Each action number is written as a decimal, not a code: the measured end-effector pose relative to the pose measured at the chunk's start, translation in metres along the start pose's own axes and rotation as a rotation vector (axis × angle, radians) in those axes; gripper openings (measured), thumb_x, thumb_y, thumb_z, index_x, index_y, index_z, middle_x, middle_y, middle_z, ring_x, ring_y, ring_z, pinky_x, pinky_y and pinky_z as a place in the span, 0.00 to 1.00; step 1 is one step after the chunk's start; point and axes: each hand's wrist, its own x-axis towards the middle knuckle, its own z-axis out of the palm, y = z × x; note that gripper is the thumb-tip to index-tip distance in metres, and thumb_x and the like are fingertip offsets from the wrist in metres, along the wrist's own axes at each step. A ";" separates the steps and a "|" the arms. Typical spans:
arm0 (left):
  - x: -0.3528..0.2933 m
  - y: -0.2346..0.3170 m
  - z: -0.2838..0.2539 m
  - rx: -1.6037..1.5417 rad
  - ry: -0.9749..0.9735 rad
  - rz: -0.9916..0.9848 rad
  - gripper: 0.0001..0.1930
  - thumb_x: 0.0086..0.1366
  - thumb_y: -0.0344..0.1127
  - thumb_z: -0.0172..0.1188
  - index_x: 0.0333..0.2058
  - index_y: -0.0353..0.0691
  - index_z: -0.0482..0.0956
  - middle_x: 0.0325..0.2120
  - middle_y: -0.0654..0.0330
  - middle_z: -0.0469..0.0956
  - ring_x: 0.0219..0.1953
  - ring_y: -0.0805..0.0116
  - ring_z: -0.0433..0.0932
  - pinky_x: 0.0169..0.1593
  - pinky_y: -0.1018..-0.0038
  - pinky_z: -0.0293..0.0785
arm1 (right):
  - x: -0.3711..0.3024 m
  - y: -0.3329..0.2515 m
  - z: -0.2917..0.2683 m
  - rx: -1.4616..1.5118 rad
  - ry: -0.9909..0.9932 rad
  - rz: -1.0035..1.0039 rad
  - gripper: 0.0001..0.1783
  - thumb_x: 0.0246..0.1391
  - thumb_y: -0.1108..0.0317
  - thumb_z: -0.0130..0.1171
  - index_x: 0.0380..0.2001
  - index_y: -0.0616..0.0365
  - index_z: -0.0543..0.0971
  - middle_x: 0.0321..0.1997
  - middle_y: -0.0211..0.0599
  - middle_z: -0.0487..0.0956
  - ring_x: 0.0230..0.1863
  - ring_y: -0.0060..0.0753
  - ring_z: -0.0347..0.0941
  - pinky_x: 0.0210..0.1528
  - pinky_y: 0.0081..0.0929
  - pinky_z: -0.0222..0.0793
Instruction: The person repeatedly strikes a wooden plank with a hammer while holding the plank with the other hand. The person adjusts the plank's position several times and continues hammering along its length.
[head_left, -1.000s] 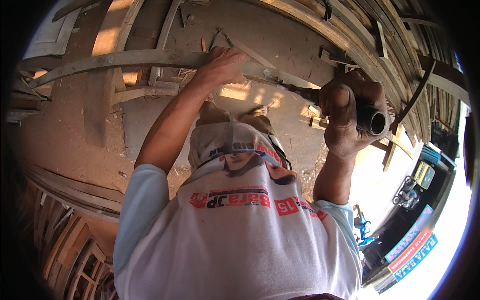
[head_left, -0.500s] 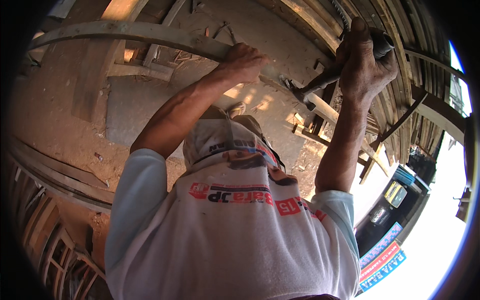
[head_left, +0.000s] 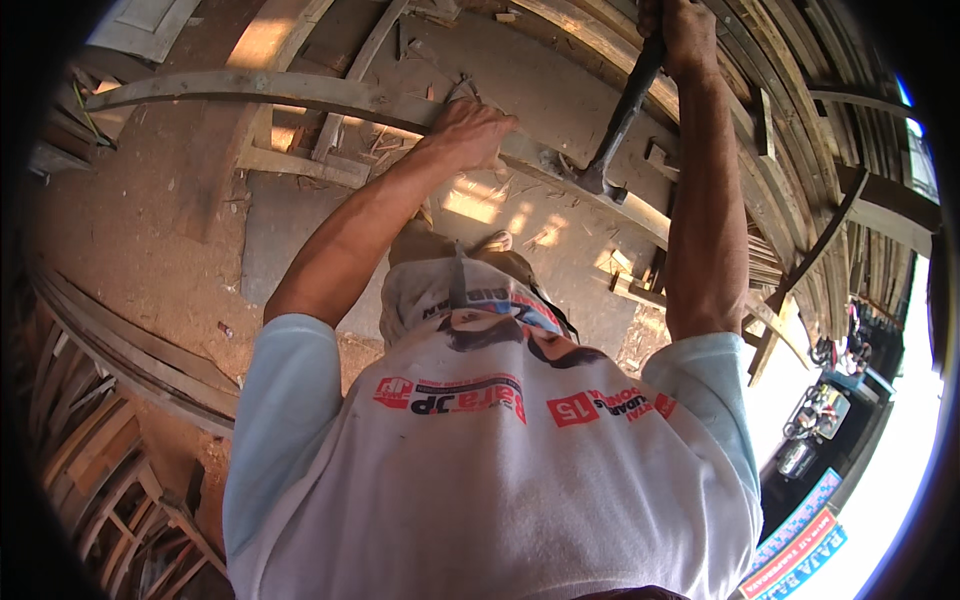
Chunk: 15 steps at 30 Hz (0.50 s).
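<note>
A long wooden board [head_left: 300,90] crosses in front of me from the far left to the right. My left hand [head_left: 470,130] is closed over its middle, fingers wrapped around the edge. In my right hand [head_left: 690,42], farther away at the upper right, is the end of the dark handle of a claw hammer [head_left: 630,115]. The handle slants down to the left, and the hammer's head rests at the board just right of my left hand. Whether a nail sits under the head is too small to tell.
Stacked long planks [head_left: 800,170] fill the right side. Curved wood pieces [head_left: 130,340] lie at the left, with wooden frames [head_left: 130,530] below them. Another wooden beam [head_left: 265,50] passes beneath the board. Wood scraps are scattered over the dirt floor [head_left: 130,240].
My right hand has moved farther away, swinging the hammer's handle up while its head stays at the board. My left hand keeps its hold. The whole view has shifted slightly.
</note>
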 end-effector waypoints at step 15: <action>0.002 0.004 -0.014 0.025 -0.100 -0.046 0.31 0.50 0.51 0.75 0.53 0.45 0.83 0.44 0.52 0.86 0.48 0.51 0.85 0.55 0.54 0.78 | -0.162 -0.051 -0.021 0.342 0.009 -0.252 0.12 0.64 0.71 0.61 0.26 0.51 0.72 0.20 0.25 0.69 0.19 0.17 0.62 0.20 0.22 0.58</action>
